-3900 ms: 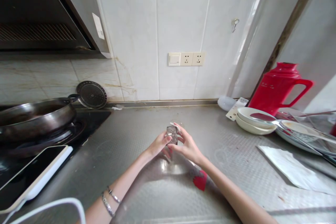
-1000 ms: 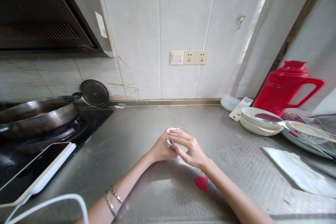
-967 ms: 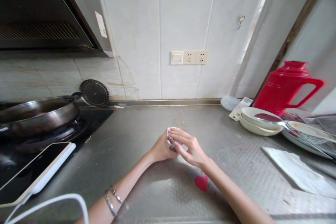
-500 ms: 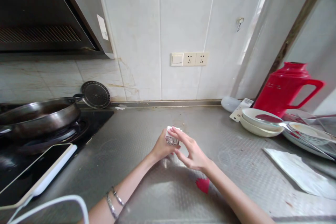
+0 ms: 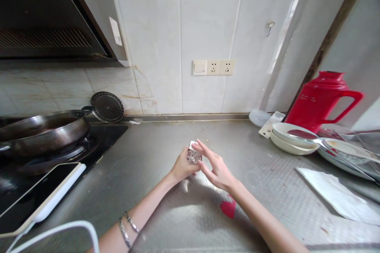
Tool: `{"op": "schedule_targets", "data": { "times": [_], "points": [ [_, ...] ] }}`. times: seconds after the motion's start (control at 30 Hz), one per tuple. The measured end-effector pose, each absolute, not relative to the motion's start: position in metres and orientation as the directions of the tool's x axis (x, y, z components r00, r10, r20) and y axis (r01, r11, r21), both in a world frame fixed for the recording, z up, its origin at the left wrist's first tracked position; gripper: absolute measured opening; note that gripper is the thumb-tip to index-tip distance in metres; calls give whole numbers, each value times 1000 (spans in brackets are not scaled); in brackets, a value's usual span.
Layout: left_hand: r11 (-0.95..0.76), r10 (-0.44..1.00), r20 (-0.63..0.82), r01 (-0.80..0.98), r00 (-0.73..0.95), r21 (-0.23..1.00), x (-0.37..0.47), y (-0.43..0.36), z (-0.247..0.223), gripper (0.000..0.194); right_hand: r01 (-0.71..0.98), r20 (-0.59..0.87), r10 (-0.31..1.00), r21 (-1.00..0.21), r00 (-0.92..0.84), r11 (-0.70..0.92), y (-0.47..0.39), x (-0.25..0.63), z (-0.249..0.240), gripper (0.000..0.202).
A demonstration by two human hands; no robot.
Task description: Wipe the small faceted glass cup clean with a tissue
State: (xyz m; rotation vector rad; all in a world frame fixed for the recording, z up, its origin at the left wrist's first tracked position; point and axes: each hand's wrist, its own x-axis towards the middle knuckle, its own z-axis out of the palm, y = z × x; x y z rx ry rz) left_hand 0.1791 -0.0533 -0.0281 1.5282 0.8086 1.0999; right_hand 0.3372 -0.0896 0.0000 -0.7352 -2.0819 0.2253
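My left hand (image 5: 181, 168) is wrapped around a small pack (image 5: 194, 156) with a white flap and silvery, foil-like material at its top end. Its lower part is hidden by my fingers, and a bit of red shows beneath them. My right hand (image 5: 218, 170) reaches in from the right with fingers stretched and a gap between thumb and forefinger. Its fingertips lie at the white flap, while the thumb tip is by the pack's right edge. On the counter below my right wrist is a red, heart-like patch (image 5: 228, 207).
A metal pan (image 5: 44, 132) sits on the black stove at left, with a phone (image 5: 38, 197) and white cable in front. To the right are a red thermos jug (image 5: 316, 101), stacked white bowls (image 5: 292, 144), other dishes and a white sheet (image 5: 335, 193) on the metal counter (image 5: 142, 166).
My right hand has shifted slightly left and up, its fingers straighter at the flap. The pack's silvery end shows a little more. My left hand keeps its hold.
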Motion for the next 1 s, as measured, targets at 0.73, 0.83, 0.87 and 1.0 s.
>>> {"op": "schedule_targets", "data": {
  "times": [0.73, 0.83, 0.87, 1.0],
  "points": [
    [-223, 931, 188, 78, 314, 972, 176, -52, -24, 62, 351, 783, 527, -417, -330, 838, -87, 342, -4, 44],
    [-279, 914, 234, 95, 332, 955, 177, -51, -23, 56, 334, 784, 421, -288, -456, 898, -88, 338, -5, 50],
    [-296, 907, 249, 93, 339, 951, 177, -52, -23, 54, 338, 780, 401, -258, -480, 905, -88, 337, -5, 52],
    [-265, 908, 219, 83, 358, 961, 179, -53, -23, 60, 410, 798, 432, -257, -420, 875, -86, 338, -4, 51]
  ]
}}
